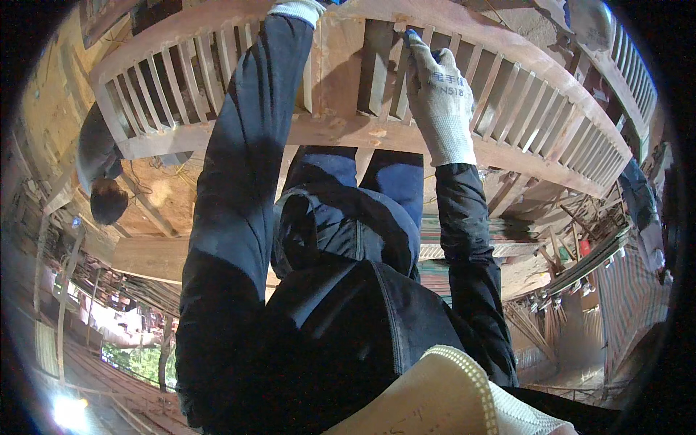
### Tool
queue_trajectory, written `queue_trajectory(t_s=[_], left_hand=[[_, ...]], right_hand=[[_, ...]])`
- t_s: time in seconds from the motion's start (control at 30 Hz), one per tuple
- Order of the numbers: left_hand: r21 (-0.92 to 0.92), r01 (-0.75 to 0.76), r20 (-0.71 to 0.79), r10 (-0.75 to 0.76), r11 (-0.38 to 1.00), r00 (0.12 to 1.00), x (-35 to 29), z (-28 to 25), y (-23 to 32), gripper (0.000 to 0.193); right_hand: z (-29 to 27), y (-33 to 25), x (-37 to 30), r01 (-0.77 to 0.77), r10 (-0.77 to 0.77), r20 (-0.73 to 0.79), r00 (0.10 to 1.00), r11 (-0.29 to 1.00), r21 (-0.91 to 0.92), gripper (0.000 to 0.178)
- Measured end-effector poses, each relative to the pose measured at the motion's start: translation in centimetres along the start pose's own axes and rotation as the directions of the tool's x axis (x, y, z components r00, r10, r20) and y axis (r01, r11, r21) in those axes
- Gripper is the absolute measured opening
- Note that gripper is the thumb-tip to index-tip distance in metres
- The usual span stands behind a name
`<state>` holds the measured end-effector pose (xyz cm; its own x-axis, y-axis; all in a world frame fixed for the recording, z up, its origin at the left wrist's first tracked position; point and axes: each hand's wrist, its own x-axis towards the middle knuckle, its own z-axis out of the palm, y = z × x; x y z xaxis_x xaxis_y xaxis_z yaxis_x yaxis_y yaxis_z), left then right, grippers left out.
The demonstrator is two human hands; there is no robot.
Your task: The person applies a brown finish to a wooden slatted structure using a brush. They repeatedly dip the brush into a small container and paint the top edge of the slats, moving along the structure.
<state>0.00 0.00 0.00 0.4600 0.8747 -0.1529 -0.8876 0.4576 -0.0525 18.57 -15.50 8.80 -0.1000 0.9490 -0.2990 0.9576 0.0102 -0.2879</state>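
Note:
A long, curved wooden panel (341,130) with rows of narrow upright slats lies across the far side in front of me. My right hand (441,94), in a white knitted glove with blue coating, is over the slats just right of the panel's solid middle board (339,65). Its thumb points away along a slat (396,69) and the other fingers are bent down, their tips hidden. Only the white glove cuff and a sliver of blue of my left hand (299,10) show at the top edge, beyond the panel's far rail. Its fingers are out of the picture.
At the left, a person (109,199) in grey bends down beside the panel. Another slatted wooden piece (631,65) stands at the far right. Wooden boards (148,257) lie below on the left, and striped sheeting (634,304) hangs at the right. A bright lamp (70,412) shines at lower left.

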Motion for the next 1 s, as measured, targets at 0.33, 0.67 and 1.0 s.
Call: queue_trajectory(t_s=[0.33,0.67,1.0], left_hand=[[-0.037,-0.030,-0.066,0.028,0.999,0.997,0.0,0.6,0.0,0.071],[0.017,-0.002,-0.041,0.002,1.000,0.999,-0.1,-0.3,0.0,0.073],[0.028,-0.023,-0.120,0.026,0.999,0.992,-0.4,-0.1,-0.2,0.070]], right_hand=[[1.4,0.2,0.0,0.037,-0.033,-0.057,0.998,0.998,0.057,0.042],[0.0,-0.1,-0.3,0.004,-0.004,-0.033,0.999,1.000,0.003,0.044],[0.7,3.1,-1.0,0.010,0.044,-0.288,0.957,0.983,0.184,0.031]])
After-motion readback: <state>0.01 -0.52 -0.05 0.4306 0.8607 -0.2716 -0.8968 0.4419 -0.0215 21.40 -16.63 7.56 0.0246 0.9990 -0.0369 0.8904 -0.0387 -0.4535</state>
